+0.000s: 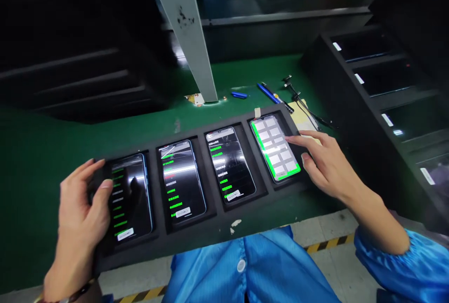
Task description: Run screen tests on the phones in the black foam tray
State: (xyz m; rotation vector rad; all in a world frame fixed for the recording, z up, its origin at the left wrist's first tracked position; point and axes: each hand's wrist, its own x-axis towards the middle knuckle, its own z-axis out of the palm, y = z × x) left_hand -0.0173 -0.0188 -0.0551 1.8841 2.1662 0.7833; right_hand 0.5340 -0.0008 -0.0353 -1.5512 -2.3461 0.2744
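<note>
A black foam tray (212,181) lies slantwise on the bench with several smartphones in its slots. My left hand (82,205) grips the tray's left end, thumb on top beside the leftmost phone (132,195). That phone and the two middle phones (182,181) show dark screens with lines of mostly green text. At the right end, a phone (275,148) displays grey and white blocks, with green along its left and bottom edges. My right hand (326,167) is open, its index finger stretched to this screen's right edge; whether it touches the glass I cannot tell.
Behind the tray are a blue cap (239,95), a blue pen (268,92), a black cable (293,90) and yellow paper (304,115). A grey metal post (191,32) rises from the green bench (31,153). Another black tray (336,102) with phones stands right.
</note>
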